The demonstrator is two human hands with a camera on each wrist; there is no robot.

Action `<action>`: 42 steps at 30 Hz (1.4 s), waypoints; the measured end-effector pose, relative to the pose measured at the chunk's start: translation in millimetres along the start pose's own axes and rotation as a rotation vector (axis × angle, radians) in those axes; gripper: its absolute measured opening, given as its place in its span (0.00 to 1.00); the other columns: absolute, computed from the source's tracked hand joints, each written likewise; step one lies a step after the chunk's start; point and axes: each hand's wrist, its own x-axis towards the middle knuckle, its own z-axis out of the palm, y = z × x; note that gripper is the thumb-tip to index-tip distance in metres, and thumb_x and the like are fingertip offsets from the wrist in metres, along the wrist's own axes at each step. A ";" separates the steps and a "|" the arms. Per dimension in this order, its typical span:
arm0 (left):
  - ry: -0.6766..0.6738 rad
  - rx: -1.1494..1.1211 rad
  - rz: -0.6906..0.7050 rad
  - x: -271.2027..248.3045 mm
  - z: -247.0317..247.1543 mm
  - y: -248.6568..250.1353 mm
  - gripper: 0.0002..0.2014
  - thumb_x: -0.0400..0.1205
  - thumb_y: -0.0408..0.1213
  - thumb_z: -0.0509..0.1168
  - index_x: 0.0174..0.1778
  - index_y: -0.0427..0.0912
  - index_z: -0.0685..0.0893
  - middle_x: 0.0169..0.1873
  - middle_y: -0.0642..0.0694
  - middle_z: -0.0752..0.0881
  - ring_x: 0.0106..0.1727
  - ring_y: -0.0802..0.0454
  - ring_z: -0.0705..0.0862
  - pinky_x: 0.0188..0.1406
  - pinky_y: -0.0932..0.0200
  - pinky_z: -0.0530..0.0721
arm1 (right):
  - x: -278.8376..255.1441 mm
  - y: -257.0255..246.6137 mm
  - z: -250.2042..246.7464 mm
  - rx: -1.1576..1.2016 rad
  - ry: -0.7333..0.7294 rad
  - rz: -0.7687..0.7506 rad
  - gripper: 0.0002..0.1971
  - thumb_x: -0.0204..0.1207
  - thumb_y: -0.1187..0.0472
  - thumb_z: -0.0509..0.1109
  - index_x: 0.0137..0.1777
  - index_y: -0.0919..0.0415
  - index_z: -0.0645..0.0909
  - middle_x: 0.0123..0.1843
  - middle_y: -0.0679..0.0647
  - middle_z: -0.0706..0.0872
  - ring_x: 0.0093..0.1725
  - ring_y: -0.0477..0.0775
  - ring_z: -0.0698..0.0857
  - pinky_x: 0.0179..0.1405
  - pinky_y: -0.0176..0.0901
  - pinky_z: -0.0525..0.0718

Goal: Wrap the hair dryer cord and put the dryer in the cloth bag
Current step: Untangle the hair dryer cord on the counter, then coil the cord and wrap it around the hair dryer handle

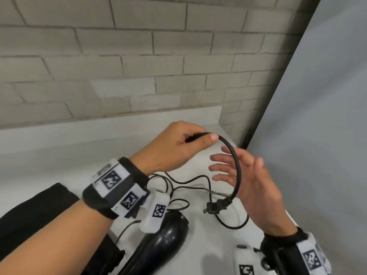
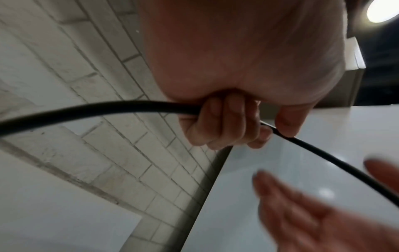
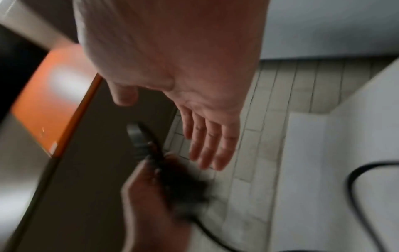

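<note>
The left hand (image 1: 178, 143), seen from the head camera, is raised above a white desk (image 1: 59, 151) and grips the black cord (image 1: 237, 165) between thumb and curled fingers. From that grip the cord arcs over to the right and hangs down to its plug (image 1: 215, 207), which dangles just above the desk. The right hand (image 1: 252, 187) stands beside the arc with fingers straight and spread, palm toward the cord, holding nothing; whether it touches the cord cannot be told. More slack cord lies in loose loops on the desk below the hands. The black hair dryer (image 1: 158, 241) lies on the desk near the left wrist, at the lower edge of the view, with a piece of black cloth (image 1: 39, 207) under the left forearm. A pale brick wall (image 1: 139, 56) rises behind the desk.

From the left wrist camera, the left hand's fingers (image 2: 218, 122) curl round the cord (image 2: 97, 107), which runs out on both sides of the fist. The blurred right hand (image 2: 313, 209) shows below with fingers extended.

From the right wrist camera, the right hand (image 3: 194, 102) is flat with fingers straight and together. Beyond it the left hand (image 3: 151, 196) appears blurred with the cord, and a loop of cord (image 3: 356, 187) lies on the desk (image 3: 345, 136).
</note>
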 end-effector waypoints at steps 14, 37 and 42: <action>-0.083 0.332 -0.457 -80.6 -0.3 -70.3 0.08 0.82 0.54 0.66 0.49 0.56 0.78 0.49 0.59 0.82 0.52 0.60 0.82 0.53 0.59 0.82 | 5.4 4.2 -70.0 -0.688 0.548 -0.104 0.18 0.88 0.46 0.52 0.41 0.56 0.70 0.32 0.56 0.72 0.24 0.46 0.67 0.15 0.36 0.70; 0.042 0.359 -1.194 -104.8 -2.8 -191.3 0.07 0.78 0.37 0.65 0.37 0.39 0.77 0.39 0.44 0.83 0.37 0.50 0.79 0.28 0.63 0.73 | -18.0 99.5 -26.4 -1.265 -0.050 -0.110 0.11 0.74 0.60 0.74 0.56 0.55 0.81 0.51 0.46 0.83 0.50 0.52 0.79 0.51 0.40 0.78; 0.036 0.254 -1.206 -100.1 -10.0 -185.8 0.07 0.77 0.31 0.61 0.32 0.38 0.76 0.31 0.45 0.78 0.33 0.49 0.75 0.29 0.61 0.73 | -17.6 118.3 9.9 -1.101 -0.356 0.005 0.18 0.82 0.42 0.60 0.70 0.42 0.72 0.65 0.35 0.72 0.66 0.36 0.70 0.66 0.32 0.71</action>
